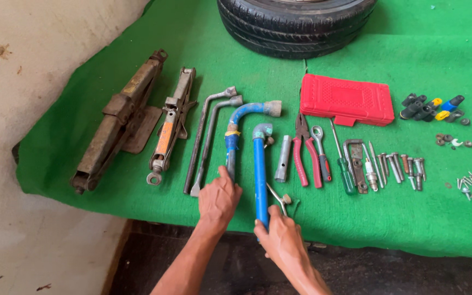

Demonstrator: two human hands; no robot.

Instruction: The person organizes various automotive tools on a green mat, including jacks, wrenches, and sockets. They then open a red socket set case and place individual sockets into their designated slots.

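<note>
Two blue L-shaped wheel wrenches lie side by side on the green mat [367, 218]. My left hand [218, 198] rests on the lower end of the left blue wrench [236, 128]. My right hand [281, 236] grips the bottom of the right blue wrench [260, 169], near the mat's front edge. A small pair of pliers [279, 196] lies just right of that wrench, close to my right thumb.
Left of the wrenches lie two grey bent wheel wrenches [206, 139], a small scissor jack [171, 124] and a rusty larger jack [120, 117]. To the right: tube spanner, red-handled pliers [304, 155], screwdriver, bolts, screws, red case [347, 99]. A tyre [296, 24] sits behind.
</note>
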